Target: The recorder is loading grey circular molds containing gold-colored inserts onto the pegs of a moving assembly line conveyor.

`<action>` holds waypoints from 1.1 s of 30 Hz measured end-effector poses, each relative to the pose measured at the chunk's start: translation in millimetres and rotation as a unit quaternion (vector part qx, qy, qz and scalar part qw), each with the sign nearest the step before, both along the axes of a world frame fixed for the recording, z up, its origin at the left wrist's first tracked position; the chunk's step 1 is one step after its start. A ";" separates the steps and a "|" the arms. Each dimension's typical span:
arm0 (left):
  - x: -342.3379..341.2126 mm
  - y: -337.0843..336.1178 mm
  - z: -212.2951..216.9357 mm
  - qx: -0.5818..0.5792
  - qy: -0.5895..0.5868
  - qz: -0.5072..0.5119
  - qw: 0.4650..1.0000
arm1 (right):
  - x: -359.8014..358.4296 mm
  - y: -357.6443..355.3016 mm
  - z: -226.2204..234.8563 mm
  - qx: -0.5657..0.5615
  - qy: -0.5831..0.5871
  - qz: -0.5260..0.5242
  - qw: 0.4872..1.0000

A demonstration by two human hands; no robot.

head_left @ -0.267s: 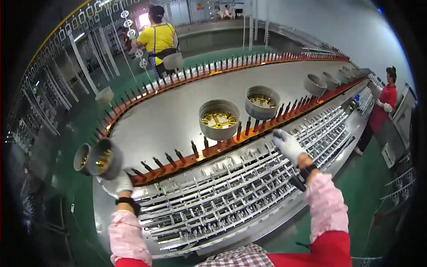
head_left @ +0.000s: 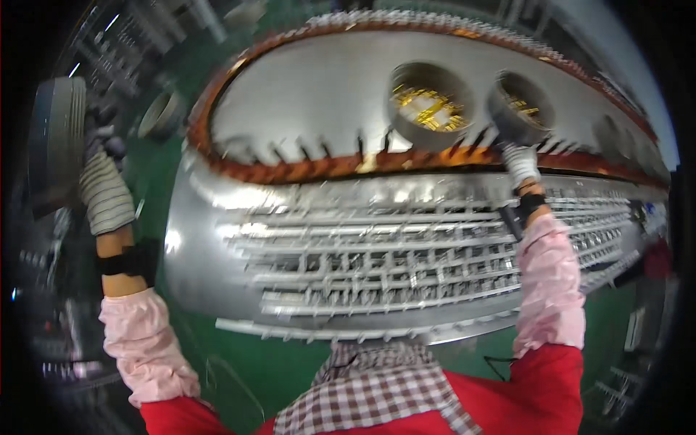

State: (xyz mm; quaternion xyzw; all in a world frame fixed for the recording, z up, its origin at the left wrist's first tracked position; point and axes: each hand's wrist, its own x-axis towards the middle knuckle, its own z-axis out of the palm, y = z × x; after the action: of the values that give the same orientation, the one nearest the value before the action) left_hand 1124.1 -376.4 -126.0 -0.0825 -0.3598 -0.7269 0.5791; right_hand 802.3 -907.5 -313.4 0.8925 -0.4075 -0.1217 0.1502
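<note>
The surface is a long, curved grey conveyor table (head_left: 319,94) edged by an orange rail (head_left: 326,168) with dark pegs; nearer the person runs a metal roller rack (head_left: 377,261) above a green floor (head_left: 239,370); the gloved left hand (head_left: 101,181) is closed around a round grey pot (head_left: 54,138) lifted off to the left; the gloved right hand (head_left: 518,161) grips the rim of a second pot (head_left: 520,109) on the table, beside a third pot (head_left: 429,105); the picture is blurred.

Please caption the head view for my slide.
Gloved left hand lifts a ring; right hand grips a drum on the conveyor.
</note>
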 end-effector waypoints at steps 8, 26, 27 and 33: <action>-91.4 66.8 -53.1 0.342 -0.382 0.743 0.431 | 22.4 48.3 34.8 0.163 -0.579 -0.004 0.799; -303.8 20.8 -244.7 0.357 -0.437 0.523 0.639 | -151.3 331.8 20.1 0.497 -0.679 0.001 0.540; -294.5 36.4 -302.0 0.264 -0.647 0.523 0.487 | -152.2 339.0 16.7 0.528 -0.654 -0.029 0.541; -298.3 29.1 -316.5 0.237 -0.652 0.566 0.446 | -172.2 334.8 -38.1 0.444 -0.613 0.027 0.653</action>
State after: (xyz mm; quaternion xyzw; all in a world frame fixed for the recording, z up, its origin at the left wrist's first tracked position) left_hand 825.8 -347.3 -442.5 0.7780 -0.4119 -0.1356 0.4546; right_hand 630.1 -572.8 -351.5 0.7352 -0.2801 0.2901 -0.5448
